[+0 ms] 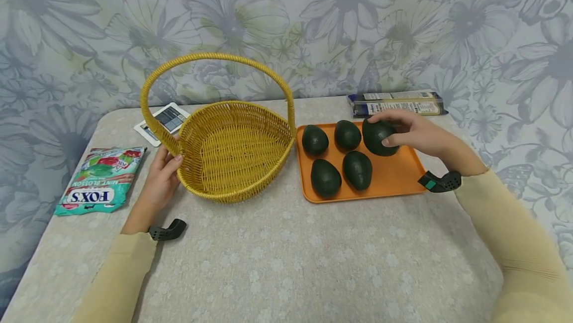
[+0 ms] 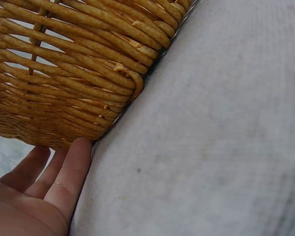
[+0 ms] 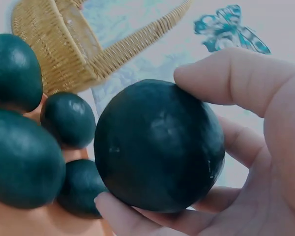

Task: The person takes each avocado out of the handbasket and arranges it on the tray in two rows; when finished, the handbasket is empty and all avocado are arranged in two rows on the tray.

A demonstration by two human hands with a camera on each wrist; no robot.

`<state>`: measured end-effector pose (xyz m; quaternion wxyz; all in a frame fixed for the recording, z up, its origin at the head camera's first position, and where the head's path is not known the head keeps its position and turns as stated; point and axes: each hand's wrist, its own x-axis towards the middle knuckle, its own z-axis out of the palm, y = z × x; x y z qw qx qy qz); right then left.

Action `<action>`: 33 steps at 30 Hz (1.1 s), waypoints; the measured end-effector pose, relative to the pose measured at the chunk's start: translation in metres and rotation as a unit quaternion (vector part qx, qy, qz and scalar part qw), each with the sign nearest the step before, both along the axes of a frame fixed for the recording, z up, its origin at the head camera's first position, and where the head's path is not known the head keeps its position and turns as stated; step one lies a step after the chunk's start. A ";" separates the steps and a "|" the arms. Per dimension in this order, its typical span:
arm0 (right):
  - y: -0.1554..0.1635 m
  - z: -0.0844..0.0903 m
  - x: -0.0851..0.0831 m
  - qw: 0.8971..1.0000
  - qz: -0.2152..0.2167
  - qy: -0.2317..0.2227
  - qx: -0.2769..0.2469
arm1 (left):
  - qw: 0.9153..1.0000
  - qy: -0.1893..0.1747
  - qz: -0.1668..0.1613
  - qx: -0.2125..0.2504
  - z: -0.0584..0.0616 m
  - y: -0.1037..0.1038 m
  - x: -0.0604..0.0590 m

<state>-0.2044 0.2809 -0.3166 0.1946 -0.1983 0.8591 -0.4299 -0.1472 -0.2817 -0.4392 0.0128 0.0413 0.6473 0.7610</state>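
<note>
Your right hand (image 1: 414, 131) grips 1 avocado (image 1: 378, 138) at the orange tray's (image 1: 398, 176) far corner; lift it clear of the other 4. Your left hand (image 1: 163, 173), fingers relaxed, steadies the basket (image 1: 233, 151); keep it there.

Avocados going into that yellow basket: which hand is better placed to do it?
The right hand, probably. It already grips an avocado at the orange tray, beside the empty basket. The left hand rests against the basket's side, seemingly steadying it.
</note>
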 end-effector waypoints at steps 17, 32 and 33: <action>0.043 -0.052 0.026 0.996 -0.073 0.000 -0.058 | 1.000 0.002 -0.002 0.003 -0.002 -0.001 -0.001; 0.056 -0.077 0.042 0.996 -0.084 0.010 -0.023 | 1.000 0.001 -0.003 0.011 -0.001 -0.001 0.000; 0.057 -0.078 0.042 0.996 -0.085 0.011 -0.024 | 1.000 0.002 -0.003 0.011 -0.001 -0.001 0.000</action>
